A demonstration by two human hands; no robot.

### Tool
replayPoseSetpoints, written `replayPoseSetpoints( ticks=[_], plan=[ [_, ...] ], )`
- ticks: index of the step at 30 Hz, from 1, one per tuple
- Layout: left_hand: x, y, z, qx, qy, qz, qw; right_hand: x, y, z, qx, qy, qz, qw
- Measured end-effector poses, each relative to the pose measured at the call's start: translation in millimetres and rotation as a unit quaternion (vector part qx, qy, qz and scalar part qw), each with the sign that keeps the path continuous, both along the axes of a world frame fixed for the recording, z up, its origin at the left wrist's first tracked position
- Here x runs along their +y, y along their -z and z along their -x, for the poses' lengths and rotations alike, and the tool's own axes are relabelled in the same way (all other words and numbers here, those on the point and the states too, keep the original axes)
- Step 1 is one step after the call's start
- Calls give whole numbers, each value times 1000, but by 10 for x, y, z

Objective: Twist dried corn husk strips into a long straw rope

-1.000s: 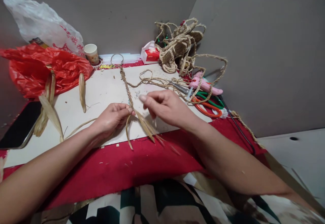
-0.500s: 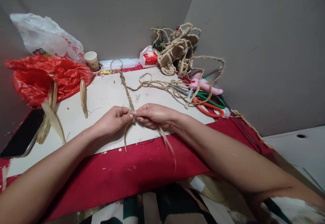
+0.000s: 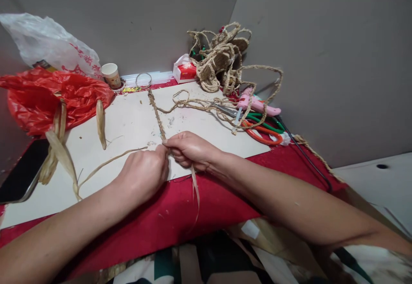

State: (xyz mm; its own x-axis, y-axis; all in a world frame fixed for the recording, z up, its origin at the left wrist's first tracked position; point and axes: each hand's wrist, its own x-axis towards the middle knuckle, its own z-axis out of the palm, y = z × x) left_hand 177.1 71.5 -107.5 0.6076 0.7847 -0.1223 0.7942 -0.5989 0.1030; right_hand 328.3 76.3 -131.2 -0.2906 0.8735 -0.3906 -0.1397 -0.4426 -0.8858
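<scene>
A braided straw cord [image 3: 157, 114] runs from the back of the white board down to my fingers. My right hand [image 3: 189, 148] pinches the near end of this braid between thumb and forefinger. A pale loose strand [image 3: 195, 191] hangs from beneath that hand over the red cloth. My left hand [image 3: 143, 168] is closed right beside it, back of the hand up, touching the braid's end; its fingertips and whatever they grip are hidden. A thin dry husk strand [image 3: 109, 161] curves across the board left of my left hand.
The white board [image 3: 125, 129] lies on a red cloth [image 3: 135, 224]. At left are a phone [image 3: 24, 170], dry husks [image 3: 62, 151] and a red plastic bag [image 3: 58, 99]. A paper cup [image 3: 111, 75], tissue pack [image 3: 186, 71], coiled straw ropes [image 3: 219, 60], pink glue gun [image 3: 257, 104] and orange-handled scissors [image 3: 262, 135] stand behind and right.
My left hand has turned over, back upward, and dropped slightly toward me. My right hand still pinches the braid. The whole view has shifted a little, and the husk strand on the board is now uncovered.
</scene>
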Motion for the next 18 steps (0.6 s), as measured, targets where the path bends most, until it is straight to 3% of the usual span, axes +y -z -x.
replayPoseSetpoints(
  ticks=[5, 8, 10, 12, 13, 16, 18],
  plan=[
    [-219, 62, -59, 25, 39, 29, 998, -23, -74, -2, 24, -16, 49, 998],
    [-216, -39, -17, -112, 61, 69, 989, -5, -106, -52, 62, -29, 55, 996],
    [-113, -104, 22, -237, 16, 40, 970, 12, -123, -88, 92, -36, 48, 994],
    [39, -116, 41, -341, -68, 17, 937, 28, -128, -112, 108, -46, 44, 992],
    [115, -96, 41, -383, -99, 51, 917, 35, -125, -118, 110, -54, 42, 992],
    [271, 26, 11, -468, -142, 303, 818, 53, -90, -125, 100, -78, 32, 991],
    [306, 96, -6, -469, -156, 406, 769, 64, -57, -134, 86, -96, 26, 991]
  ],
)
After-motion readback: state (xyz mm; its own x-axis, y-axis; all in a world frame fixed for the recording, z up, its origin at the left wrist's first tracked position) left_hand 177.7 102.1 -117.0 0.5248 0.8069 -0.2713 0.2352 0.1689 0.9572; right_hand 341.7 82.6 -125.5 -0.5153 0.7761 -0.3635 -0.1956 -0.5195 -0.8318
